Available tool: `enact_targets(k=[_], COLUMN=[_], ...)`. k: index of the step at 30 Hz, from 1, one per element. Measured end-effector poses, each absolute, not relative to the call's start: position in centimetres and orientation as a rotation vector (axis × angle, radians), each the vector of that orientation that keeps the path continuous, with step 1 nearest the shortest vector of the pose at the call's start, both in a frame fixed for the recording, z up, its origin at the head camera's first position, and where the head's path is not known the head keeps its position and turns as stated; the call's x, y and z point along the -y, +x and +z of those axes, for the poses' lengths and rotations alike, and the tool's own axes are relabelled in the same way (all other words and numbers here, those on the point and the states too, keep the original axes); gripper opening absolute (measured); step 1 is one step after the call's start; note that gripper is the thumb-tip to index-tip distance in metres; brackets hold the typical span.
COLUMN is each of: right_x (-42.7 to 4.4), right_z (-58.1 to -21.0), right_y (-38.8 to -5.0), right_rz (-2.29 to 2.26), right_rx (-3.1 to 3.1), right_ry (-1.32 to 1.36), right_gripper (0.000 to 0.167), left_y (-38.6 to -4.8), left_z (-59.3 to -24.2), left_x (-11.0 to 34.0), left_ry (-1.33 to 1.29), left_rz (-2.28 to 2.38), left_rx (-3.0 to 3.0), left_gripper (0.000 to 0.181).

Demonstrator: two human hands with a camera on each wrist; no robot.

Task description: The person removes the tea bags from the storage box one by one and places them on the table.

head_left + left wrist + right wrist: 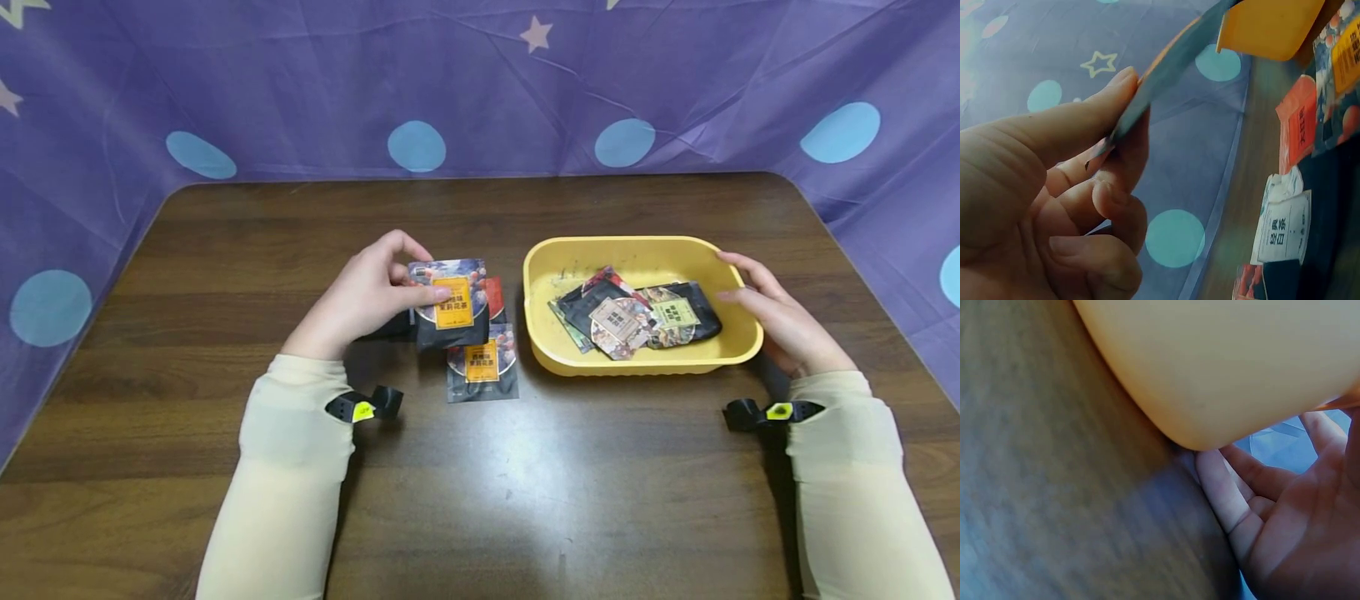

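My left hand (363, 292) pinches a dark tea sachet (453, 327) with an orange label, thumb on its face. In the left wrist view that sachet (1175, 69) appears nearly edge-on, between thumb and fingers. Below it on the table lies a similar orange-labelled sachet (482, 390), beside a partly covered red one (494, 293). My right hand (791, 325) grips the right end of a yellow plastic basin (622, 367), thumb over the rim. The right wrist view has fingers (1219, 487) against the basin's underside near the table. Several sachets (618, 321) lie loosely inside the basin.
A white-labelled sachet (1285, 228) lies near the red one, visible in the left wrist view. The brown wooden table (525, 500) ends at the back against a purple curtain (510, 92) with stars and blue dots.
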State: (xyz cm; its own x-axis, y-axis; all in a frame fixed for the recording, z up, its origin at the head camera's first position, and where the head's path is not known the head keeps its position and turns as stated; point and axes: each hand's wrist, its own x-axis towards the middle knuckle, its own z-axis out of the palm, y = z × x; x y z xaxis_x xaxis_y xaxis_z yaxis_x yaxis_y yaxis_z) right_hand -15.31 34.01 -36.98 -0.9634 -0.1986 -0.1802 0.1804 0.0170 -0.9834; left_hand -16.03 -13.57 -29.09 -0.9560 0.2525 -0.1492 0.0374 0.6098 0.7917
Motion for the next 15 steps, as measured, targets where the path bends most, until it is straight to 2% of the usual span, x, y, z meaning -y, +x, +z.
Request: enact_targets(k=[15], right_x=[-34.0], right_z=[-37.0], right_y=[-15.3], right_rz=[-2.038], right_rx=[-2.017], right_ry=[-0.015], right_gripper=[0.047], left_y=[-16.5], left_z=[-30.0], left_x=[14.8], left_ry=[0.298], left_rz=[0.985], left_rx=[-2.604], left_gripper=[0.044])
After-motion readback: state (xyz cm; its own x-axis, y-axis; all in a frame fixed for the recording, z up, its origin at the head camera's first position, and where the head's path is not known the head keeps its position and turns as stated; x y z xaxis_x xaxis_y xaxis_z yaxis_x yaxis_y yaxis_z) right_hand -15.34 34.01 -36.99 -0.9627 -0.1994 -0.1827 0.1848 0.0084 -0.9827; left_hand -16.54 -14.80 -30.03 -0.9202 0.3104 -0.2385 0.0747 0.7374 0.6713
